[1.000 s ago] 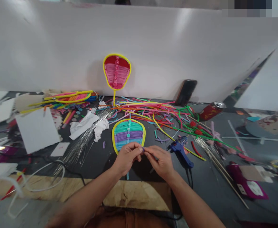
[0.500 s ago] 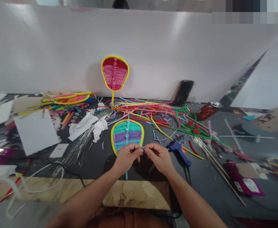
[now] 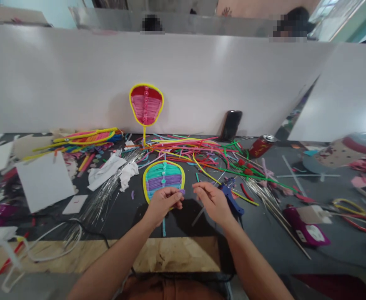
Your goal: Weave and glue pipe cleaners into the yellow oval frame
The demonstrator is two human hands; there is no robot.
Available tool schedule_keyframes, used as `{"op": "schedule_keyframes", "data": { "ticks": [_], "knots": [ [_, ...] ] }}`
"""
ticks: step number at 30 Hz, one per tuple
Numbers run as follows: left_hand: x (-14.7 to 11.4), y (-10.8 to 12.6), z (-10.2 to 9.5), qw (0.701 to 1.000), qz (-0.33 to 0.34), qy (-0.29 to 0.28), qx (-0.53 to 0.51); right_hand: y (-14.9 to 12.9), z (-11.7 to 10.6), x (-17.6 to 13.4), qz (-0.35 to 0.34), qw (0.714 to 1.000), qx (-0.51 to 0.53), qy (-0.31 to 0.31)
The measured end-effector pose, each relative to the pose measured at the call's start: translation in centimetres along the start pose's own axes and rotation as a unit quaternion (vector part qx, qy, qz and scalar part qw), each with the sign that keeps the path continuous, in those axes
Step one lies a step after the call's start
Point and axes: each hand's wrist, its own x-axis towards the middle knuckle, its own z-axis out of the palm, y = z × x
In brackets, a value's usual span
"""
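My left hand [image 3: 166, 203] pinches a short, curled purple pipe cleaner piece [image 3: 182, 191] between thumb and fingertips. A small gap to the right, my right hand [image 3: 212, 202] hovers with bent, slightly parted fingers and nothing visible in them. Beneath my left hand lies a fan shape [image 3: 164, 171] made of pipe cleaners, with a yellow rim, teal, purple and blue bands, a beaded middle line and a light blue stem; my hand hides its lower right part. A blue glue gun [image 3: 233, 200] rests just right of my right hand.
A pink and red fan [image 3: 146, 106] stands upright by the white partition [image 3: 195, 79]. Loose pipe cleaners [image 3: 186, 148] spread along the back. A phone [image 3: 231, 125] leans there, near a red can [image 3: 262, 146]. Metal wires [image 3: 104, 208] and white card [image 3: 45, 183] lie left.
My hands were together at the purple piece; now they are apart, with the piece left in my left hand. The camera view has tilted up and shifted right.
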Motion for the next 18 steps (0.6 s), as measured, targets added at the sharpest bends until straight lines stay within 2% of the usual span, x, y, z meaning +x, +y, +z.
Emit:
{"op": "schedule_keyframes", "data": {
  "ticks": [4,6,8,10,12,18],
  "knots": [
    [-0.1,0.4,-0.5,1.000,0.010,-0.006,-0.007,-1.1,-4.6,-1.4,-0.057,0.982,-0.175,0.032],
    [-0.2,0.5,-0.7,1.000,0.020,-0.009,-0.003,-0.3,-6.6,-2.6,-0.041,0.965,-0.250,0.069],
    [-0.2,0.7,-0.8,1.000,0.025,-0.007,0.006,1.4,-7.7,-4.0,0.004,0.940,-0.329,0.096],
    [-0.2,0.9,-0.8,1.000,0.028,-0.007,0.011,3.4,-7.9,-5.3,0.042,0.907,-0.409,0.092],
    [-0.4,1.1,-0.8,1.000,0.027,-0.008,0.011,5.1,-7.6,-6.1,0.054,0.887,-0.451,0.081],
    [-1.3,1.4,-1.1,0.999,0.021,-0.015,0.033,6.8,-6.3,-4.9,0.037,0.865,-0.496,0.072]
  ]
}}
